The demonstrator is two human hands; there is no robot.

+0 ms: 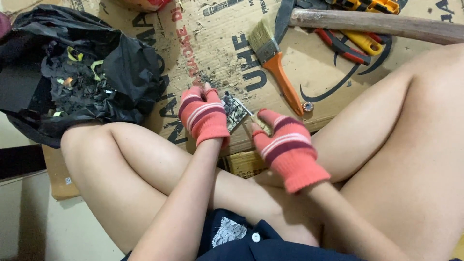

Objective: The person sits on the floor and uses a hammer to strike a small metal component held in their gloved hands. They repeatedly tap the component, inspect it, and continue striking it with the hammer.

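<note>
Left hand, gloved coral with stripes, grasps a small circuit board tilted over the cardboard sheet; our right hand pinches a small pale object, unidentifiable, just beside it. Black plastic bag, left: dark scraps, yellow-green bits. Beyond: orange-handled paintbrush, small copper coil, wooden handle, red and yellow pliers.

Single head view, looking steeply down from close range. Faces the lap and the cardboard sheet just beyond.
</note>
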